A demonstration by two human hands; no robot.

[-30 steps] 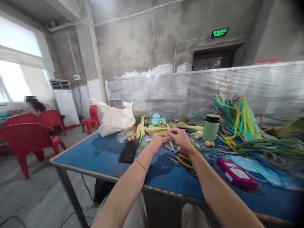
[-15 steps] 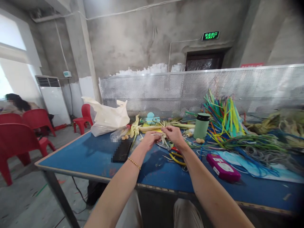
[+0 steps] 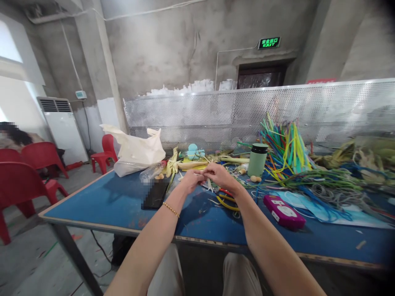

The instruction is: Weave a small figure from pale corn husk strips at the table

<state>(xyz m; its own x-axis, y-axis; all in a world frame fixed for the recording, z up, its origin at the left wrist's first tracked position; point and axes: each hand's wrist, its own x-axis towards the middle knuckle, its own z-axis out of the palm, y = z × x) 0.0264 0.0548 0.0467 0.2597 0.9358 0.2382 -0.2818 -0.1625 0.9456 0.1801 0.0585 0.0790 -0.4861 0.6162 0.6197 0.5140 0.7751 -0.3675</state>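
Together, in the head camera's view, a person's left hand [image 3: 191,181] and right hand [image 3: 218,173] meet at the fingertips, pinching what look like pale strips [image 3: 210,185] over the blue tabletop [image 3: 108,205]. Loose ends hang beneath the fingers, just beyond a yellow-handled tool [image 3: 224,204]; a green jar [image 3: 258,162] stands to the right. The step in hand appears to be fine fingerwork on the strips, the exact grip partly hidden. The next move seems to call for one hand holding firm while the other guides the ends.
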